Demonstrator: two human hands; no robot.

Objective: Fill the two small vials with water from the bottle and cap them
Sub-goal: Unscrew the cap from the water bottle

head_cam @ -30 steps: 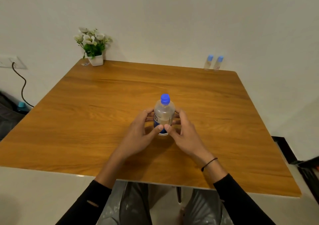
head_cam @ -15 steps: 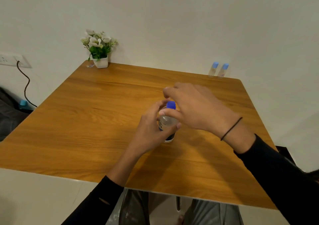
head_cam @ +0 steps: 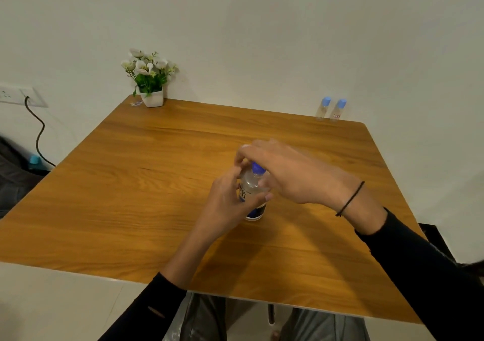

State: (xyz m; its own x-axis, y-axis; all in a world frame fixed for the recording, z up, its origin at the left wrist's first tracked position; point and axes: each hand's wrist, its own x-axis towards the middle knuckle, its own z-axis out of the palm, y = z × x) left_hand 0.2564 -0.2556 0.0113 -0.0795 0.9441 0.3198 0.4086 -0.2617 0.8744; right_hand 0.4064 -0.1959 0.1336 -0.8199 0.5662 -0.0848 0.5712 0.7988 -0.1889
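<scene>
Wall socket (head_cam: 15, 95) at the far left, with a dark cable (head_cam: 39, 133) hanging from it, and low beside the table I see a small blue-capped thing (head_cam: 34, 160) that I cannot make out. Moving right, a white pot (head_cam: 153, 99) of white flowers (head_cam: 145, 67) stands on the far left corner of the wooden table (head_cam: 131, 196), with a small clear scrap (head_cam: 136, 103) lying just beside it. Toward the middle, my left hand (head_cam: 230, 202) is wrapped round the body of the clear bottle (head_cam: 251, 191), thumb on its near side. The bottle stands upright on the table with its blue cap (head_cam: 258, 168) on; its upper part looks clear, and I cannot tell how much water it holds. My right hand (head_cam: 293, 173) comes over from the right with fingers curled about the cap, though blur keeps me from saying how firmly they pinch it. A thin black band (head_cam: 349, 199) circles that wrist. At the far right edge of the table, against the wall, the two small vials (head_cam: 330, 109) stand upright side by side, each with a pale blue cap, both looking empty.
</scene>
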